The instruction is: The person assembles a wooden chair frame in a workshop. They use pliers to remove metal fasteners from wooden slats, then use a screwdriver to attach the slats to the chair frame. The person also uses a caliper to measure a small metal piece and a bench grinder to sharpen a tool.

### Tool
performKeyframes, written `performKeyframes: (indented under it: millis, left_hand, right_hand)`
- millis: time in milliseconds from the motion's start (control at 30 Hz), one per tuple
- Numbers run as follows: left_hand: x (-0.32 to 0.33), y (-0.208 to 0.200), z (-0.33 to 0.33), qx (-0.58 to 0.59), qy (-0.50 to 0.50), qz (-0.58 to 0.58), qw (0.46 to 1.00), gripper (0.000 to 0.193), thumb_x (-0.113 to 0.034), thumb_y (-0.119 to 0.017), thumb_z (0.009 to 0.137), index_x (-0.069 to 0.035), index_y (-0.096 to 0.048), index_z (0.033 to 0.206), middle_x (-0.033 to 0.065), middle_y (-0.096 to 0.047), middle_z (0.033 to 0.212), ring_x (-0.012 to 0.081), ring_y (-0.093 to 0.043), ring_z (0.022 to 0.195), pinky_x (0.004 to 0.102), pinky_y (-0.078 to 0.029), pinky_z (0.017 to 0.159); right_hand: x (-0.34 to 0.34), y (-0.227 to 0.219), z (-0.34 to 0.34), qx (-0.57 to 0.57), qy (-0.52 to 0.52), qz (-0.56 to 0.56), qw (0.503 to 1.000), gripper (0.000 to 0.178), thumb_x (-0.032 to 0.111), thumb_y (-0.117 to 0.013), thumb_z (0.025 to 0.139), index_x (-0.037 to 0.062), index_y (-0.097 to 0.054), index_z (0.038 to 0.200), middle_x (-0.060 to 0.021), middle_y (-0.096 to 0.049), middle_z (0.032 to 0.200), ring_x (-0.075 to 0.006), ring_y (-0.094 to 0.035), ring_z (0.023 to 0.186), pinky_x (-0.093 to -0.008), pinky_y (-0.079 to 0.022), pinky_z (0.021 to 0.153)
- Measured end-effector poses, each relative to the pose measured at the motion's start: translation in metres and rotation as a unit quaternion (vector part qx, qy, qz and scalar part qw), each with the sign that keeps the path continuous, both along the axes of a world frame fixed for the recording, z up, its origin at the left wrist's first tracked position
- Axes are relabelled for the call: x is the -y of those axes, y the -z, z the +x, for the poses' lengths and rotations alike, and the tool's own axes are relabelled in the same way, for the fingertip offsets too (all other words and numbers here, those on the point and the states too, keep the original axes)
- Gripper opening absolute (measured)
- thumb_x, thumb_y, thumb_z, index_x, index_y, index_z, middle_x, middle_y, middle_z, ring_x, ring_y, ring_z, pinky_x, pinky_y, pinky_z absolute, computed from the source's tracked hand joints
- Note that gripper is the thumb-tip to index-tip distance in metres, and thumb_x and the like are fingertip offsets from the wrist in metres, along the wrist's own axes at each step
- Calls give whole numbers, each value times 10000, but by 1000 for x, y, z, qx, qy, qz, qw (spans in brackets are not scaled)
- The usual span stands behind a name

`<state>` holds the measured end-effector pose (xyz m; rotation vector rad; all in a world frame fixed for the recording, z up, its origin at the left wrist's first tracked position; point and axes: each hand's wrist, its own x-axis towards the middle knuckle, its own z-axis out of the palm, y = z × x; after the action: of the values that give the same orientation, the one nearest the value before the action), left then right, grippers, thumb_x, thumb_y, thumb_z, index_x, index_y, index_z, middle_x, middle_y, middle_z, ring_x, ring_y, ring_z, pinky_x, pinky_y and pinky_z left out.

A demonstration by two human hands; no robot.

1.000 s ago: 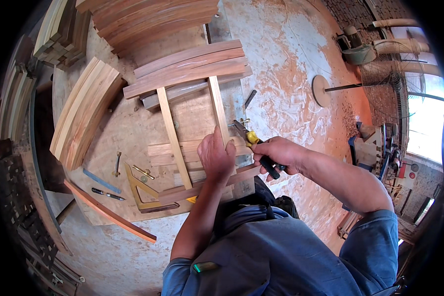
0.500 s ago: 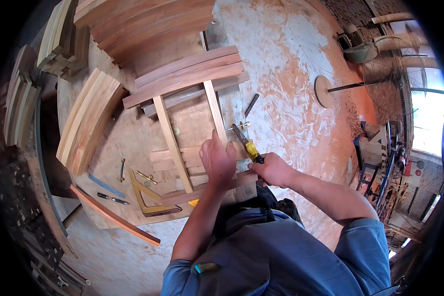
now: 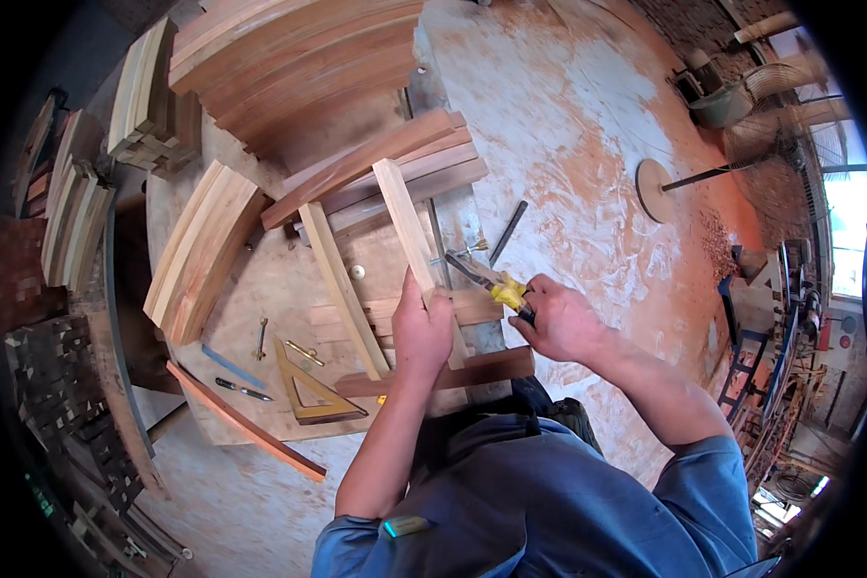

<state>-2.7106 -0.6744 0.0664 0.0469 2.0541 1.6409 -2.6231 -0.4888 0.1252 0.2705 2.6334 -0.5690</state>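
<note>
My right hand [image 3: 564, 323] is wrapped round the yellow-and-black handles of a pair of pliers [image 3: 474, 272]. The plier jaws lie beside a thin metal bolt [image 3: 473, 250] that sticks out from the light wooden slat [image 3: 403, 210]. My left hand [image 3: 424, 332] grips this same slat, thumb on its near side. A second light slat [image 3: 341, 289] stands to its left. Both slats run between a reddish-brown curved rail [image 3: 347, 176] at the far end and another brown rail [image 3: 496, 368] close to my body. The exact contact of jaws and bolt is too small to tell.
On the bench are a wooden set square [image 3: 303, 395], a pen [image 3: 244, 389], small brass-coloured bolts [image 3: 304, 354] and a dark bar [image 3: 509, 234]. Curved wood pieces [image 3: 202, 250] are stacked left, with a larger stack [image 3: 299, 67] at the far side. A standing fan [image 3: 761, 144] is far right.
The slat in my left hand has shifted and tilted, and the far rail has turned with its right end farther away. My right hand's fingers have spread more round the plier handles.
</note>
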Motion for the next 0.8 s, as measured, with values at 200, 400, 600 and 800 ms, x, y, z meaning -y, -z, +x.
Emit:
performKeyframes:
  millis: [200, 400, 600, 800]
  left_hand:
    - [20, -11, 1, -45, -6, 55, 997, 432, -86, -489, 949, -4, -476, 1372, 149, -662, 1116, 191, -630, 997, 320, -482, 884]
    - [28, -34, -4, 0, -41, 105, 994, 461, -61, -434, 942, 10, -446, 1397, 122, -620, 1156, 173, -586, 1032, 304, -467, 899]
    - [25, -46, -6, -143, -120, -16, 982, 564, -63, -440, 921, 5, -355, 1474, 199, -558, 1326, 241, -578, 1163, 316, -442, 986]
    - [35, -45, -17, -138, -119, -23, 983, 453, -88, -481, 920, -1, -521, 1362, 215, -611, 1280, 271, -596, 1187, 324, -440, 999]
  right_hand:
    - [-31, 17, -16, -226, -143, 36, 963, 238, 241, -743, 720, 65, -653, 853, -113, -543, 987, -284, -589, 910, -389, -520, 769]
    - [-48, 12, -62, -323, -242, 28, 914, 219, 199, -720, 687, 72, -643, 848, -112, -548, 1003, -290, -576, 921, -411, -507, 790]
    - [-39, 7, -93, -359, -289, 24, 887, 207, 190, -710, 674, 75, -629, 827, -119, -557, 1026, -290, -578, 930, -412, -508, 798]
    - [-33, 9, -107, -350, -306, 17, 885, 233, 210, -725, 689, 86, -640, 868, -124, -551, 1026, -297, -576, 938, -419, -501, 798]
